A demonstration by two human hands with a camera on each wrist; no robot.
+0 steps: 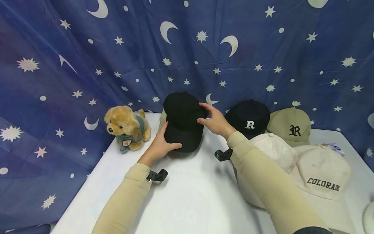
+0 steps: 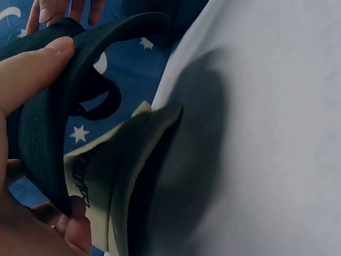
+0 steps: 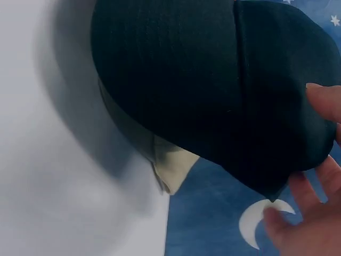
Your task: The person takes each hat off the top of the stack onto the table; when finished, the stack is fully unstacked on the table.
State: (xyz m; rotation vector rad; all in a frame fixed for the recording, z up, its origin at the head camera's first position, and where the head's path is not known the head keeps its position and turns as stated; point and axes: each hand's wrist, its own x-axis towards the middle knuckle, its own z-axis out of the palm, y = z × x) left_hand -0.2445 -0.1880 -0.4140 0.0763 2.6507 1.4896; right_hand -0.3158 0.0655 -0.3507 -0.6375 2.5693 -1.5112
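A plain black baseball cap (image 1: 184, 120) is held tilted above the table, its brim toward me. My left hand (image 1: 159, 144) grips the brim's left side, thumb on top and fingers behind, as the left wrist view shows. At the crown's right side is my right hand (image 1: 216, 120), holding it between thumb and fingers; in the right wrist view its fingertips (image 3: 303, 194) meet the cap's lower edge. Behind and below the black cap sits a beige cap (image 2: 101, 186) with dark lettering, mostly hidden in the head view.
A plush dog (image 1: 125, 125) in a blue-green outfit sits at left. On the right stand a navy cap (image 1: 248, 113), a khaki cap (image 1: 290, 125), a cream cap (image 1: 274, 148) and a COLORADO cap (image 1: 324, 172). A star-patterned curtain (image 1: 187, 58) hangs behind the white table (image 1: 187, 195).
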